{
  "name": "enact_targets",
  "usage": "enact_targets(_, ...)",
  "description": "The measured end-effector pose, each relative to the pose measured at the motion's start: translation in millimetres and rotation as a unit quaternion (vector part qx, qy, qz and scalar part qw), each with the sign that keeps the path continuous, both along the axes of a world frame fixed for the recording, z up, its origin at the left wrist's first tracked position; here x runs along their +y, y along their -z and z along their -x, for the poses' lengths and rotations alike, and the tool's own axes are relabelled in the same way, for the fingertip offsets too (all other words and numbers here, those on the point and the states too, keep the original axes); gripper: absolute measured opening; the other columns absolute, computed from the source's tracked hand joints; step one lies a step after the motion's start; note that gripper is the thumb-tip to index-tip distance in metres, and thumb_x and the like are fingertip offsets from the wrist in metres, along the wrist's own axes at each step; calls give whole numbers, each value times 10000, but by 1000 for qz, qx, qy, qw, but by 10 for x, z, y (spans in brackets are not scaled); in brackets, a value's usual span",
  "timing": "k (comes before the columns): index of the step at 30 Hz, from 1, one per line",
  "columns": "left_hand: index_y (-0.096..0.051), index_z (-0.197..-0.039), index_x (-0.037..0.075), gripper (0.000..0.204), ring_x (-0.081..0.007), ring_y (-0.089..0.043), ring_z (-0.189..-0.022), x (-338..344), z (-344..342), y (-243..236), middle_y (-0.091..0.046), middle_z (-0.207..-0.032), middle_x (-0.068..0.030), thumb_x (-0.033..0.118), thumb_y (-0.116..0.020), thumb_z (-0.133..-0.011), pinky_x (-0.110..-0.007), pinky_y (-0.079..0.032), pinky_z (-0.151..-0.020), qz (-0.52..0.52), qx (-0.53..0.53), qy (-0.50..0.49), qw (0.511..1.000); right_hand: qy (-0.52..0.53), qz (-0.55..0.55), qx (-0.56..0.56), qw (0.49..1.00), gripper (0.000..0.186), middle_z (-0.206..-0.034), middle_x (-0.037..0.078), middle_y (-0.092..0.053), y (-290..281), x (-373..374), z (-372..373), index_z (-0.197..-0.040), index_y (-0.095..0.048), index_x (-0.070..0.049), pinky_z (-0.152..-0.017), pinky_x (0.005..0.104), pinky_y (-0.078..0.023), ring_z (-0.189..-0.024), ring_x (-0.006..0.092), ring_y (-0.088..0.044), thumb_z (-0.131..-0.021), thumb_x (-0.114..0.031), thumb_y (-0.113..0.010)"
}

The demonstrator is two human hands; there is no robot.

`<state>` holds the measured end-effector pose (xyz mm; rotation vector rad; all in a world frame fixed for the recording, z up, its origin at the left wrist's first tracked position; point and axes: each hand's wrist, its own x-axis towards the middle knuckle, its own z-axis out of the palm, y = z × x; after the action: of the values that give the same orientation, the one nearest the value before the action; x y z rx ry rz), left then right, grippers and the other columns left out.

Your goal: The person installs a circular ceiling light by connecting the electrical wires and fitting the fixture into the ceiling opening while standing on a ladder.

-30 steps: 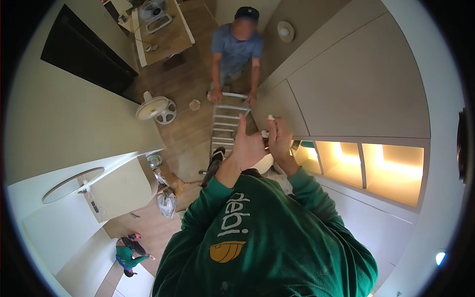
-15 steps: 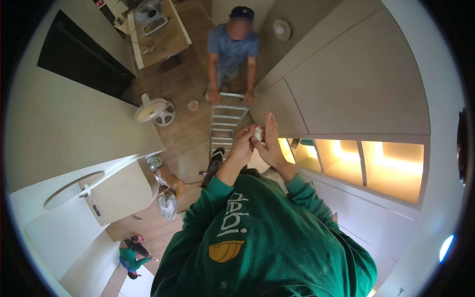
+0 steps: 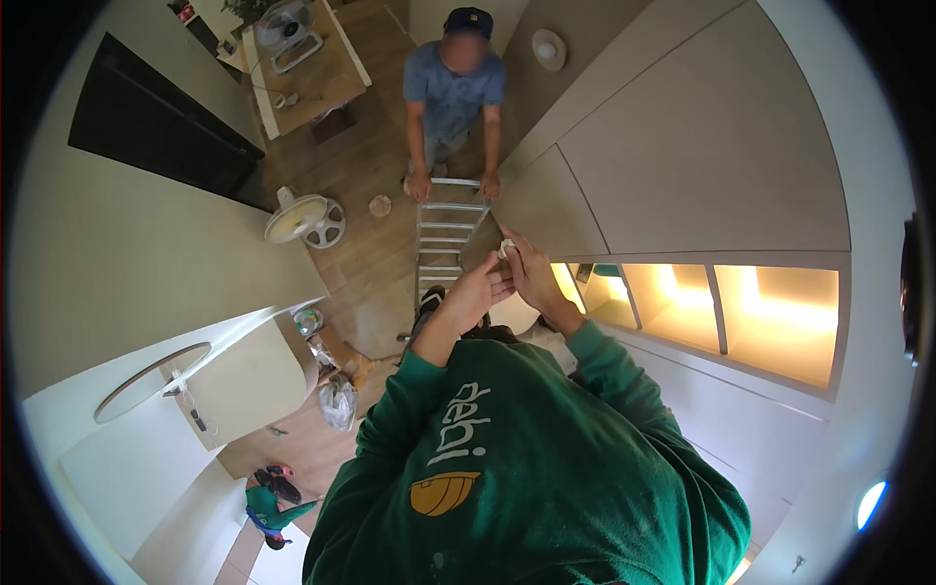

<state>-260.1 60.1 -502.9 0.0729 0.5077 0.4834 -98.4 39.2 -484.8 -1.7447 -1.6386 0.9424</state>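
Note:
I stand high on an aluminium ladder [image 3: 447, 226], looking down past my green sleeves. My right hand [image 3: 534, 280] pinches a small white crumpled piece [image 3: 506, 248], too small to identify. Just left of it, my left hand [image 3: 474, 291] is open and cupped, its thumb near the piece and its fingertips by my right hand. Below me a person in a blue shirt [image 3: 450, 97] grips the upper visible rungs with both hands. Lit open shelves [image 3: 775, 322] are right of my hands, under beige cabinet panels [image 3: 712, 146].
A pedestal fan [image 3: 297, 216] stands left of the ladder. A table [image 3: 327, 93] with another fan is at the top. A desk [image 3: 234, 380] with a round mirror and a plastic bag [image 3: 336, 405] are lower left. Another person in green [image 3: 263, 507] is at bottom left. A wall is at far right.
My right hand has turned from upright, flat fingers to a pinch on the white piece, lifting it slightly. My left hand has moved a little down and left, fingers opening.

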Motion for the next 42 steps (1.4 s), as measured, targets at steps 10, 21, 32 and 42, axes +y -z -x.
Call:
enact_targets(10,-645,-1176,35,277,-138,-673,-849,10,-56,551,-683,-990,-27,265,-648,-1021,-268,-563,-785,-99,154,-127,975,-57,-110,-186,975,592,-1557,254,-345,290,-39,37,-1521,-416,-2,-1143,432,-343,-1388,390,-415,-964,-158,-539)
enact_targets(21,-610,-1224,-21,742,-202,-707,-956,127,10,761,-713,-1032,-105,672,-506,-981,-311,-565,-817,-115,264,0,958,3,78,86,993,379,-1090,146,-699,265,112,-77,-1289,-652,8,-815,330,-534,-898,199,-660,-964,-184,-680)
enact_targets(32,-602,-1261,-43,396,-210,-689,-1040,208,280,1069,-681,-1156,-135,184,-713,-956,-321,-563,-908,-186,220,-37,957,76,153,150,974,416,-1045,149,-732,777,146,-96,-1250,-669,18,-828,323,-531,-935,150,-682,-951,-270,-690)
enact_targets(42,-483,-1405,-51,648,-252,-521,-1324,84,284,1121,-522,-1420,-209,194,-792,-891,-353,-435,-1081,-333,424,2,842,54,42,0,998,528,-1418,275,-542,633,29,-84,-1345,-629,-29,-1106,414,-415,-1326,364,-537,-946,-368,-700)
